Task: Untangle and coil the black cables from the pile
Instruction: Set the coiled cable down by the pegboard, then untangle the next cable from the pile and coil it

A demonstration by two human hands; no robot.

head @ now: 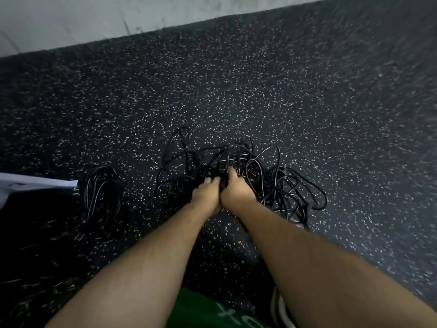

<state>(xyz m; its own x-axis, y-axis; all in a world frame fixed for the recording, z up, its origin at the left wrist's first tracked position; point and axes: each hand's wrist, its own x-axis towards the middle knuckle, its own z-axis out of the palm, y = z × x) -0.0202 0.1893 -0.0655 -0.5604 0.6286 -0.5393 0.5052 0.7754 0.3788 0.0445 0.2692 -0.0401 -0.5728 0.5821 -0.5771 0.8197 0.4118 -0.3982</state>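
Black rubber floor [260, 91] flecked with white, blurred toward the edges of the head view. Pale wall [94, 17] runs along its far side.

Cable pile [279, 185]: loose tangle of black cables on the floor, centre of view, right in front of the person. Loops spread out to the left, the far side and the right, and some arch up off the floor.

Left hand [205, 195]: reaches into the near middle of the tangle, back of hand up. Fingers [210, 179] curl down over the strands and grip a bunch of them.

Right hand [236, 190]: just beside the left, the two touching at the heel. Thumb [233, 171] points away from the body and lies against the cables. Its other fingers are buried in the tangle. Cannot tell how far they are curled or whether they have hold of anything. One strand runs from under this hand back along the forearm.

Coiled bundle [101, 195]: black cable gathered into an oval coil, flat on the floor, well apart from the pile on its left.

White sheet-like object [35, 183] at the left edge, near the coil, with something dark under it; too blurred to identify.

Green fabric [201, 308] with pale lettering at the bottom edge between the forearms. Pale curved object [281, 311] beside it, partly hidden by the right forearm.
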